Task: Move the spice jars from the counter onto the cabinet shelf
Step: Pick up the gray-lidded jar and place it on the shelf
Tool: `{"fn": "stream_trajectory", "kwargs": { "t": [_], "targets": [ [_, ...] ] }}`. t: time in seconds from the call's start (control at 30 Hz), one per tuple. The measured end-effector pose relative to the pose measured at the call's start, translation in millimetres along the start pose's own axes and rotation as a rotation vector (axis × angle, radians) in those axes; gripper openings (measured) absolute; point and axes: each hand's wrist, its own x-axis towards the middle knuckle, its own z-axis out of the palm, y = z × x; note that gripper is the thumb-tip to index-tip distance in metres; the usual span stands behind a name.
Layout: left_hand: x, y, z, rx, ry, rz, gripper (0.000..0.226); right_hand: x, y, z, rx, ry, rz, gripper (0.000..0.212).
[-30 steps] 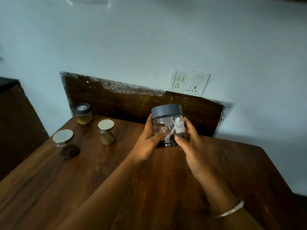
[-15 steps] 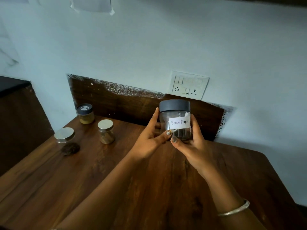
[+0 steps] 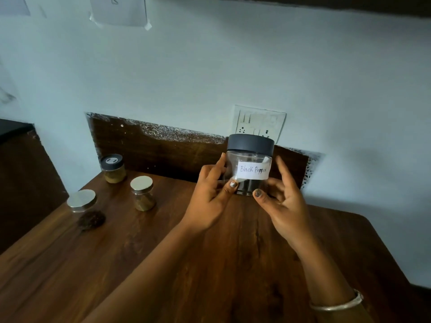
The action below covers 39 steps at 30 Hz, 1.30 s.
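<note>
The left hand (image 3: 210, 197) and right hand (image 3: 285, 206) are clamping the black pepper jar (image 3: 250, 159) just below the wall socket (image 3: 260, 123), seemingly to read its label.

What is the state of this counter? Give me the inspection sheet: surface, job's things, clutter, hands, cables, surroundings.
Surface: dark wooden counter, grain showing.
Job's things: Black Pepper jar, grey lid, held above the counter; black-lidded jar, tall metal-lidded jar and low metal-lidded jar stand at far left; cabinet shelf not in view.
Clutter: nothing seen.
Hands: left hand and right hand both grip the Black Pepper jar, fingers round its sides.
Cables: nothing seen.
Surroundings: pale wall, socket plate behind the jar, taped paper above, wooden backsplash.
</note>
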Motion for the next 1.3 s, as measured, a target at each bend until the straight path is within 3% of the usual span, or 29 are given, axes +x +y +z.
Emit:
{"fn": "stream_trajectory", "kwargs": {
  "t": [0.33,0.57,1.07,1.3],
  "targets": [
    [40,32,14,-0.062,-0.008,0.141,0.069,27,-31,-29,-0.154,0.118,-0.08,0.088],
    [132,76,19,0.125,0.004,0.286,0.077,103,-80,-72,-0.368,0.253,-0.198,0.061],
    [307,194,32,0.136,0.071,0.648,0.065,255,-186,-139,-0.412,0.46,-0.53,0.049],
    [344,203,57,0.205,0.203,0.669,0.063,290,-188,-167,-0.477,0.508,-0.596,0.048]
  ]
}}
